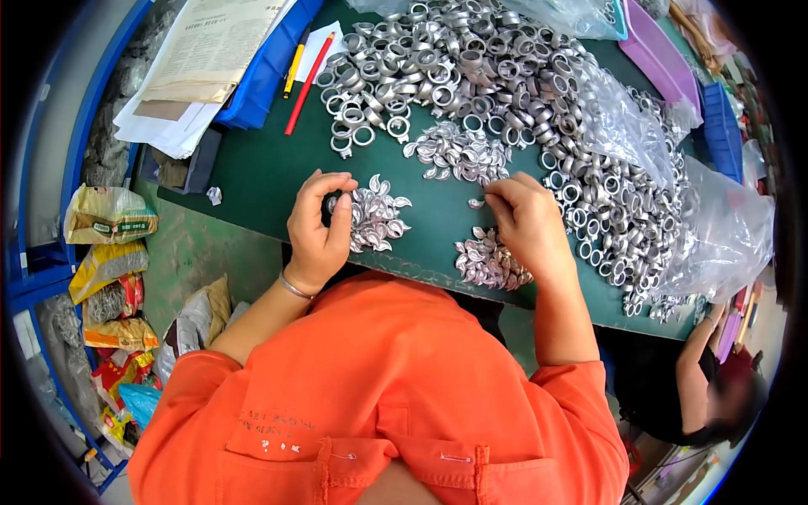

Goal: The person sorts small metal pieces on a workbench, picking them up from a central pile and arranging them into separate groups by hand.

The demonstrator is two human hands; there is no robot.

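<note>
My right hand (532, 220) is closed in a pinch, with a small silver leaf-shaped metal piece (476, 203) at its fingertips. My left hand (320, 225) is curled beside a pile of silver leaf-shaped pieces (379, 215), its thumb and forefinger apart; a small dark spot between them is too unclear to name. Below my right hand lies a pile of pinkish leaf-shaped pieces (488, 259) near the table edge. Farther back is another heap of silver leaf pieces (459, 151).
A large heap of metal rings (471, 63) covers the back and right of the green table (278, 181), partly under clear plastic bags (715, 227). A red pencil (309, 84), a yellow marker (295, 67) and a blue tray (268, 76) lie back left. Another person (699, 383) sits at right.
</note>
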